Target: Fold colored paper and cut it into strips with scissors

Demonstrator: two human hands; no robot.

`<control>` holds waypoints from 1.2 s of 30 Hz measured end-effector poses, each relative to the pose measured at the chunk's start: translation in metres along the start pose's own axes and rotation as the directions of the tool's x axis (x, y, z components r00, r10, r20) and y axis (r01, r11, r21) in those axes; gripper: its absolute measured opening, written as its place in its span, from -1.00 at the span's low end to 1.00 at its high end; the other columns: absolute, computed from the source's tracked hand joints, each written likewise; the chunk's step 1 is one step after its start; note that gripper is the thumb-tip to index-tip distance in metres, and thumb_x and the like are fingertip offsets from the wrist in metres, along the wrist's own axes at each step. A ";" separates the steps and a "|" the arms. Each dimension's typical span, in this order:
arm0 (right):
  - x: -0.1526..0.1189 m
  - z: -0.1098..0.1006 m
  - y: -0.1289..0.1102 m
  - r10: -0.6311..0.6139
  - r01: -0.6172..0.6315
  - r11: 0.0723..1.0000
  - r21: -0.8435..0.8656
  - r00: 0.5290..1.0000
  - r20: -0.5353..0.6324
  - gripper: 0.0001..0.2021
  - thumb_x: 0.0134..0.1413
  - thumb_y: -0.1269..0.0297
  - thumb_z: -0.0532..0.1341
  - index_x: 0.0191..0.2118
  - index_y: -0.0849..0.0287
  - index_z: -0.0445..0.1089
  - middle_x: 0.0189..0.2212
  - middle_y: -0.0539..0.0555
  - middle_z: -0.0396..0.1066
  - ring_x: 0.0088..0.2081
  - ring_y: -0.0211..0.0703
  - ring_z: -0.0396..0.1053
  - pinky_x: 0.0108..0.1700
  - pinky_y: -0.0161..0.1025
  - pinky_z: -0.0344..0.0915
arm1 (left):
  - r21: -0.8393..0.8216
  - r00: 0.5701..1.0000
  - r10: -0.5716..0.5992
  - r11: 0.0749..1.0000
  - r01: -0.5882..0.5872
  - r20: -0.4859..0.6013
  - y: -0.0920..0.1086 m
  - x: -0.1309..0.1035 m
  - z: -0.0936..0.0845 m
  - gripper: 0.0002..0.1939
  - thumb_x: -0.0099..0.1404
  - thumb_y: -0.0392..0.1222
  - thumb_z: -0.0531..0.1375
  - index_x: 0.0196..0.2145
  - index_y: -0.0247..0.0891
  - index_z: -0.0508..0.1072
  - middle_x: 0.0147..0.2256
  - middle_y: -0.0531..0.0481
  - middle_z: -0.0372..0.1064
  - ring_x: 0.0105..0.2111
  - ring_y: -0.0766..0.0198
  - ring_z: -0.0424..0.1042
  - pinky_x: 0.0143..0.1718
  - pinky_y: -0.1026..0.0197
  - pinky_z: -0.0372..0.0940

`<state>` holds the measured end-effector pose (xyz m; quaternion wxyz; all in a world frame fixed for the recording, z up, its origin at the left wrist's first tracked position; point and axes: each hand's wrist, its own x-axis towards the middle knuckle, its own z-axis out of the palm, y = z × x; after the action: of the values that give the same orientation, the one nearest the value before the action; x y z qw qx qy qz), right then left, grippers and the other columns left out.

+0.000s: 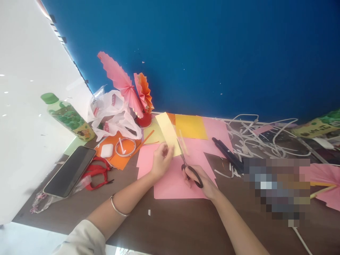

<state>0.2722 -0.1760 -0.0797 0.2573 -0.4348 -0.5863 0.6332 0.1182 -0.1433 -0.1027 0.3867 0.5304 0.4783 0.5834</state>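
Observation:
My left hand (162,160) pinches the lower left edge of a pale yellow paper strip (167,132), which slants up and away from me. In my right hand (198,179) is a pair of scissors (185,161) with black handles, fingers through the loops. The blades point away from me along the strip's right edge. A thin yellow sliver (183,142) shows just right of the blades. Beneath both hands lie pink paper sheets (172,187) on the dark wooden table (138,232). Whether the blades touch the strip is hard to make out.
Left are a phone (70,171), red straps (99,173), a white earbud case (106,150), a green bottle (69,117) and a plastic bag (114,113). Pleated pink paper (119,79) stands behind. Right are a black rod-like object (227,154), tangled white cables (273,138) and a blurred-out patch (276,187).

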 end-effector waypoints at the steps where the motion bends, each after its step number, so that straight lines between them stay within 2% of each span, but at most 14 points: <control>1: 0.000 0.000 0.000 -0.004 0.004 1.000 0.001 1.000 0.001 -0.59 0.09 -0.05 0.03 -0.57 0.18 0.19 -0.72 -0.06 0.13 -0.64 -0.30 0.10 -0.52 -0.27 0.00 | 0.001 1.000 -0.001 1.000 0.001 0.000 0.000 0.000 0.000 -0.70 0.24 -0.01 0.06 -0.53 -0.23 0.16 -0.63 0.17 0.02 -0.62 0.43 0.12 -0.59 0.35 0.05; 12: 0.000 0.001 -0.001 -0.037 0.037 0.999 -0.014 0.999 -0.002 -0.57 0.12 -0.03 0.01 -0.61 0.17 0.12 -0.75 -0.08 0.09 -0.64 -0.31 0.05 -0.50 -0.27 -0.05 | -0.012 1.000 -0.005 1.000 0.005 0.008 -0.001 0.000 -0.001 -0.73 0.25 -0.01 0.05 -0.49 -0.24 0.20 -0.63 0.15 0.07 -0.61 0.42 0.16 -0.58 0.34 0.06; 22: -0.001 0.000 0.002 -0.041 0.041 0.999 -0.009 0.999 0.009 -0.58 0.10 -0.06 0.00 -0.55 0.19 0.18 -0.67 -0.06 0.12 -0.60 -0.29 0.09 -0.50 -0.28 -0.01 | 0.004 1.000 0.003 1.000 -0.003 0.007 -0.002 -0.001 0.000 -0.74 0.24 -0.01 0.06 -0.47 -0.25 0.23 -0.61 0.15 0.07 -0.60 0.43 0.15 -0.57 0.35 0.07; 36: 0.001 0.003 0.002 -0.037 0.038 0.996 0.086 0.999 -0.011 -0.57 0.07 -0.09 0.04 -0.58 0.18 0.12 -0.67 -0.09 0.01 -0.63 -0.35 -0.01 -0.54 -0.28 -0.15 | -0.010 1.000 0.005 1.000 -0.005 0.006 -0.006 -0.001 0.000 -0.76 0.25 -0.04 0.06 -0.45 -0.25 0.24 -0.60 0.13 0.13 -0.60 0.42 0.18 -0.57 0.35 0.07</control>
<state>0.2692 -0.1774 -0.0817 0.2904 -0.4152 -0.5653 0.6509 0.1184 -0.1430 -0.1085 0.3895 0.5316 0.4726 0.5851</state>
